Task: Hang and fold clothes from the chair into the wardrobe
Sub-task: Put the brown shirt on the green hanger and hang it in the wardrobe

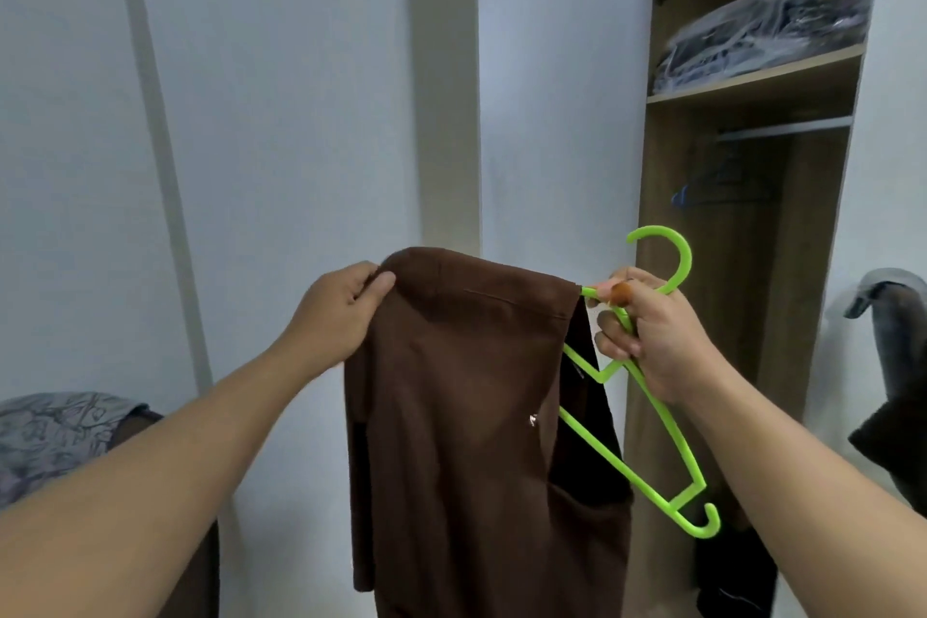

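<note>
A brown garment (466,427) hangs in front of me, folded over one arm of a bright green plastic hanger (667,437). My left hand (341,311) pinches the garment's top left edge. My right hand (647,331) grips the hanger just below its hook, and the hanger tilts down to the right. The open wardrobe (742,266) stands behind at the right, with a metal rail (787,128) under its shelf. Part of the hanger is hidden inside the cloth.
A dark hanger (712,188) hangs from the rail. Plastic-wrapped clothes (762,35) lie on the upper shelf. Dark clothes sit low in the wardrobe (732,577). More garments (893,366) hang at the right edge. A patterned grey cloth (55,437) lies at the lower left.
</note>
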